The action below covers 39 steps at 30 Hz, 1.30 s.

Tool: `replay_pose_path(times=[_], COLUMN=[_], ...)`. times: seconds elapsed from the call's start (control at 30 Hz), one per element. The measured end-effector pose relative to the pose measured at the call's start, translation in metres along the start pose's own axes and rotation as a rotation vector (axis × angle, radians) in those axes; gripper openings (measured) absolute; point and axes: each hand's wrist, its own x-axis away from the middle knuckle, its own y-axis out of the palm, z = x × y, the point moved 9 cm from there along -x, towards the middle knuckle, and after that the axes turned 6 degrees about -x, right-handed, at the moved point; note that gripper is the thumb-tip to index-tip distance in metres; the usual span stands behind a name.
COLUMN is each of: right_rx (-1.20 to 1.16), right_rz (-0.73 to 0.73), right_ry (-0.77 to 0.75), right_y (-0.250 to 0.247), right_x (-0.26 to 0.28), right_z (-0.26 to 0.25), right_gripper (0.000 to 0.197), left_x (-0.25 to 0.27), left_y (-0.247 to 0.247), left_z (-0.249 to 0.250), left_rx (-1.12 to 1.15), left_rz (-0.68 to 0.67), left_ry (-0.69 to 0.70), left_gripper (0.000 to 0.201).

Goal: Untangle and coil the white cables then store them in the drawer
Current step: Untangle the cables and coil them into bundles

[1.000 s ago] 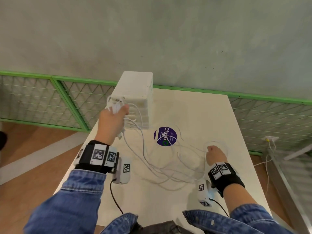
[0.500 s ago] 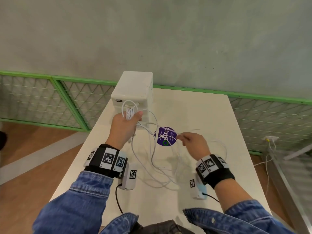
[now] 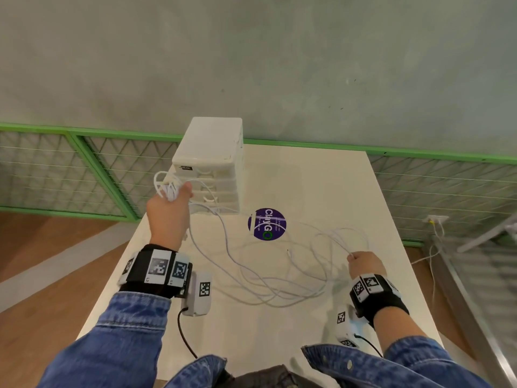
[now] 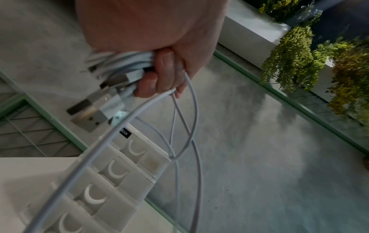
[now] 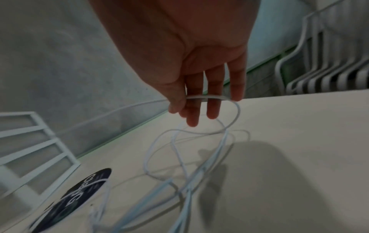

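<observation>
My left hand [image 3: 170, 208] is raised in front of the white drawer unit [image 3: 209, 163] and grips a bundle of coiled white cable [image 4: 121, 63] with USB plugs [image 4: 89, 115] sticking out. Loose strands trail from it down to the tangle of white cables [image 3: 279, 270] on the table. My right hand [image 3: 363, 261], at the right of the table, pinches one strand [image 5: 205, 97] between thumb and fingers, lifted just above the tabletop. The drawer unit [image 4: 111, 178] has several drawers, all pushed in.
A round purple sticker [image 3: 267, 224] lies on the white table [image 3: 321, 186] between the drawer unit and the tangle. A green-framed mesh railing [image 3: 84, 169] runs behind the table, and a grey wall stands beyond it. White rails [image 5: 329, 75] stand to the right.
My right hand has drawn back from beside the sticker to the right side of the table, pulling a strand. My left hand has lifted slightly left with the bundle.
</observation>
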Motion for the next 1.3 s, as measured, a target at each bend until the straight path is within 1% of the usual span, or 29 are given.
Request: replay_pose_path(times=[0.07, 0.13, 0.2, 0.23, 0.27, 0.3, 0.33, 0.37, 0.4, 0.43, 0.47, 0.5, 0.57, 0.67, 0.77, 0.87, 0.9, 0.93, 0.97, 1.03, 1.07, 1.1, 1.17, 1.2, 1.27, 1.3], right_rx=[-0.027, 0.003, 0.019, -0.019, -0.087, -0.157, -0.195, -0.188, -0.151, -0.129, -0.139, -0.171, -0.230, -0.335, -0.484, -0.552, -0.559, -0.560, -0.537, -0.378, -0.314, -0.315, -0.423, -0.487, -0.577, -0.626], right_rz=[0.021, 0.051, 0.154, 0.216, 0.243, 0.215, 0.129, 0.007, -0.115, -0.189, -0.203, -0.172, -0.068, 0.133, 0.315, 0.396, 0.392, 0.351, 0.268, 0.087, 0.041, 0.023, -0.020, -0.093, -0.283, -0.324], right_ry=[-0.062, -0.213, -0.426, -0.554, -0.688, -0.811, -0.896, -0.927, -0.915, -0.881, -0.840, -0.804, -0.747, -0.625, -0.414, -0.204, -0.160, -0.140, -0.136, -0.164, -0.197, -0.252, -0.417, -0.495, -0.599, -0.631], right_y=[0.000, -0.001, -0.010, -0.017, -0.021, -0.019, -0.010, 0.005, 0.022, 0.035, 0.041, 0.040, 0.026, -0.007, -0.031, -0.035, -0.034, -0.031, -0.024, -0.003, 0.003, 0.004, -0.003, -0.003, 0.001, 0.000], right_x=[0.011, 0.029, 0.055, 0.071, 0.089, 0.104, 0.118, 0.127, 0.133, 0.136, 0.134, 0.130, 0.119, 0.097, 0.073, 0.056, 0.051, 0.049, 0.047, 0.050, 0.056, 0.064, 0.085, 0.096, 0.113, 0.118], right_z=[-0.019, -0.060, -0.110, -0.135, -0.158, -0.177, -0.194, -0.206, -0.212, -0.213, -0.211, -0.207, -0.196, -0.162, -0.105, -0.056, -0.047, -0.043, -0.046, -0.061, -0.070, -0.082, -0.120, -0.140, -0.174, -0.183], right_gripper=[0.048, 0.065, 0.075, 0.078, 0.078, 0.074, 0.068, 0.062, 0.056, 0.049, 0.040, 0.033, 0.024, 0.022, 0.024, 0.025, 0.027, 0.028, 0.029, 0.031, 0.034, 0.038, 0.040, 0.035, 0.019, 0.017], left_x=[0.003, 0.012, 0.021, 0.025, 0.028, 0.030, 0.033, 0.036, 0.038, 0.039, 0.038, 0.036, 0.026, 0.011, 0.004, 0.002, 0.002, 0.002, 0.003, 0.010, 0.016, 0.024, 0.040, 0.047, 0.055, 0.057], left_y=[0.012, 0.030, 0.045, 0.051, 0.056, 0.060, 0.065, 0.069, 0.072, 0.074, 0.074, 0.073, 0.067, 0.057, 0.054, 0.054, 0.055, 0.057, 0.060, 0.070, 0.076, 0.083, 0.097, 0.102, 0.111, 0.113], left_z=[0.005, 0.013, 0.020, 0.022, 0.024, 0.025, 0.027, 0.029, 0.032, 0.035, 0.036, 0.036, 0.031, 0.019, 0.010, 0.005, 0.004, 0.003, 0.003, 0.003, 0.004, 0.005, 0.009, 0.011, 0.014, 0.016], left_rx=[-0.014, -0.038, -0.048, -0.050, -0.051, -0.051, -0.047, -0.037, -0.030, -0.029, -0.033, -0.038, -0.062, -0.063, -0.067, -0.063, -0.060, -0.053, -0.047, -0.031, -0.020, -0.010, 0.003, 0.006, 0.027, 0.042], left_rz=[-0.083, -0.193, -0.274, -0.305, -0.334, -0.367, -0.401, -0.431, -0.452, -0.465, -0.470, -0.468, -0.441, -0.386, -0.348, -0.343, -0.346, -0.355, -0.372, -0.424, -0.453, -0.483, -0.544, -0.561, -0.571, -0.575], left_ry=[0.007, 0.043, 0.075, 0.088, 0.100, 0.110, 0.120, 0.134, 0.152, 0.175, 0.195, 0.209, 0.216, 0.190, 0.177, 0.155, 0.144, 0.130, 0.110, 0.070, 0.052, 0.034, 0.013, 0.009, 0.005, 0.002], left_gripper=[0.040, 0.032, 0.029, 0.028, 0.029, 0.028, 0.027, 0.026, 0.026, 0.026, 0.026, 0.027, 0.028, 0.028, 0.032, 0.034, 0.033, 0.032, 0.031, 0.030, 0.029, 0.029, 0.030, 0.032, 0.035, 0.035])
